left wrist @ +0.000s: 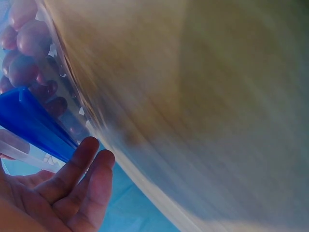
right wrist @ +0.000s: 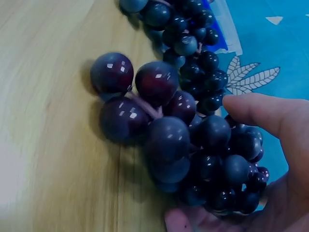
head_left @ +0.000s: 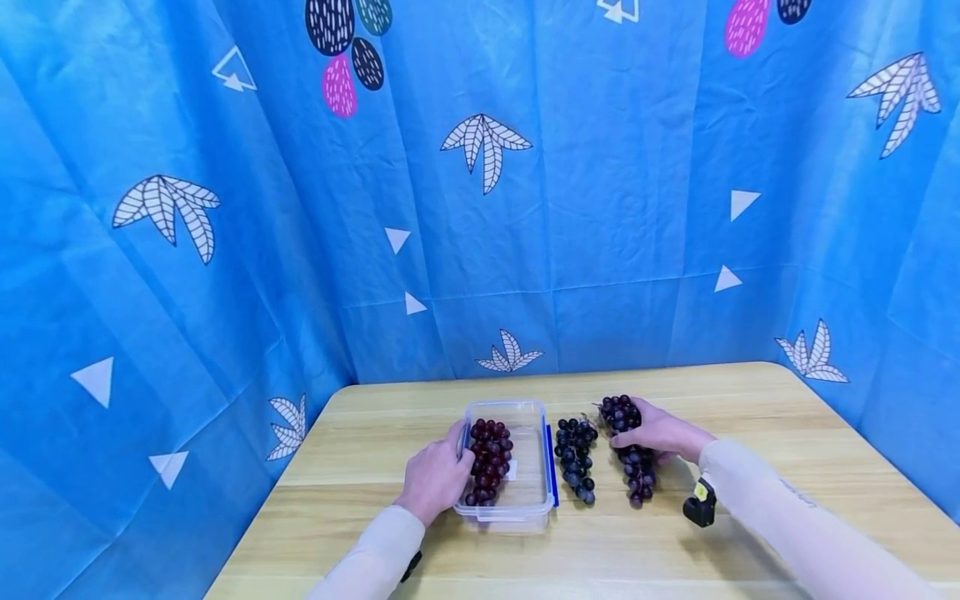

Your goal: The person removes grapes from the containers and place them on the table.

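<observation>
A clear plastic container (head_left: 530, 454) with blue side clips stands on the table, and a bunch of red grapes (head_left: 489, 462) lies along its left half. My left hand (head_left: 437, 477) holds the container's left wall; the left wrist view has the fingers (left wrist: 79, 169) beside the blue clip (left wrist: 36, 123). Over to the right, my right hand (head_left: 662, 432) grips a bunch of dark purple grapes (head_left: 637, 479) near its upper part. In the right wrist view the thumb (right wrist: 260, 113) and fingers lie on opposite sides of that bunch. A second dark bunch (head_left: 576, 458) lies between it and the container.
The light wooden table (head_left: 360, 467) has rounded far corners. Blue patterned curtains (head_left: 622, 183) hang behind it and on both sides. A small black device (head_left: 700, 502) is strapped at the right wrist.
</observation>
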`<state>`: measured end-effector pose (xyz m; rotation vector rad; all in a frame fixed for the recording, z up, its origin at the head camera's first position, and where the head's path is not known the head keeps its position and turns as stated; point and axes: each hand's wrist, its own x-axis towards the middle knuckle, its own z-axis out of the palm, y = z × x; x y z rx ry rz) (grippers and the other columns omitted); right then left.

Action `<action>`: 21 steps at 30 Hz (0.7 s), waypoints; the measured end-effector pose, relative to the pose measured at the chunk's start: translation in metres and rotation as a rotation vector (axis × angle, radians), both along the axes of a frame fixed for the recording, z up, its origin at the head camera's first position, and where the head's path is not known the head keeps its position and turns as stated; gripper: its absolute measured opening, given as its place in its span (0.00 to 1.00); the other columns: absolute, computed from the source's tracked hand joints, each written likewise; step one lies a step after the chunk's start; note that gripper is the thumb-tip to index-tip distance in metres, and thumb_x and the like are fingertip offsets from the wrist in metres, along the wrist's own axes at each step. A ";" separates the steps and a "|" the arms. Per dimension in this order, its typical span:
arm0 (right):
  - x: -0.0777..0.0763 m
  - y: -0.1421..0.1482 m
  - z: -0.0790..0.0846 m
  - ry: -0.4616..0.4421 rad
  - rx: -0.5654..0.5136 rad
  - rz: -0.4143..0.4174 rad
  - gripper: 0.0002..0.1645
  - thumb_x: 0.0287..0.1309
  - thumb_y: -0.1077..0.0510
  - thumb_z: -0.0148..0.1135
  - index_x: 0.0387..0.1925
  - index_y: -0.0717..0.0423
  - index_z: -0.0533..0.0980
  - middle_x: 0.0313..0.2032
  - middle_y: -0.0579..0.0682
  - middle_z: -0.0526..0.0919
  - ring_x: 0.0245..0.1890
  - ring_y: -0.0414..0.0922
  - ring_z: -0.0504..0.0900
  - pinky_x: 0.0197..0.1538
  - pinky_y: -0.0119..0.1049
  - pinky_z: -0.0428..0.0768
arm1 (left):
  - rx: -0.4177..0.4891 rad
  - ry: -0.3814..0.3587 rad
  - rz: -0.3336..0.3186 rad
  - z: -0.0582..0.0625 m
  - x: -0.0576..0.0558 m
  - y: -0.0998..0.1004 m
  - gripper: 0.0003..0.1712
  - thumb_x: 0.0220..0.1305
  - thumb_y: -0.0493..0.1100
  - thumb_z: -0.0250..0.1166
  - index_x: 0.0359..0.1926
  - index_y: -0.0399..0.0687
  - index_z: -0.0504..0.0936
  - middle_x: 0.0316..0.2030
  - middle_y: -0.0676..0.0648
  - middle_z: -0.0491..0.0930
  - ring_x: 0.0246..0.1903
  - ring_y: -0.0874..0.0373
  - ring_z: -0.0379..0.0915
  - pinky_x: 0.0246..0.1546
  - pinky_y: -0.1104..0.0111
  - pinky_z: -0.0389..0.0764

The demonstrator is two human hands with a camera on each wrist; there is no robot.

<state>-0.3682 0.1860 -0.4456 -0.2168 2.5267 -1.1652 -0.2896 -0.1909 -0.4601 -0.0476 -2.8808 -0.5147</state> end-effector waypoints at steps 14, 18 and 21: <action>0.008 -0.003 -0.004 0.029 -0.073 0.006 0.66 0.49 0.64 0.68 0.79 0.63 0.35 0.71 0.81 0.49 0.41 0.59 0.83 0.34 0.50 0.86 | 0.001 0.005 -0.001 0.001 0.000 0.001 0.33 0.69 0.53 0.54 0.74 0.53 0.66 0.35 0.42 0.85 0.27 0.54 0.76 0.31 0.56 0.80; 0.009 -0.005 -0.004 0.030 -0.085 -0.009 0.67 0.50 0.64 0.70 0.79 0.61 0.34 0.69 0.83 0.50 0.35 0.57 0.85 0.27 0.48 0.86 | -0.004 0.020 -0.003 0.000 -0.001 0.000 0.33 0.69 0.52 0.54 0.73 0.53 0.67 0.35 0.42 0.85 0.29 0.52 0.79 0.30 0.55 0.80; 0.009 -0.005 -0.003 0.090 -0.021 0.007 0.67 0.49 0.62 0.72 0.78 0.67 0.36 0.70 0.82 0.52 0.49 0.65 0.81 0.36 0.47 0.86 | -0.011 0.034 -0.005 -0.001 -0.001 0.000 0.32 0.69 0.52 0.54 0.72 0.53 0.68 0.36 0.41 0.86 0.30 0.50 0.81 0.30 0.55 0.81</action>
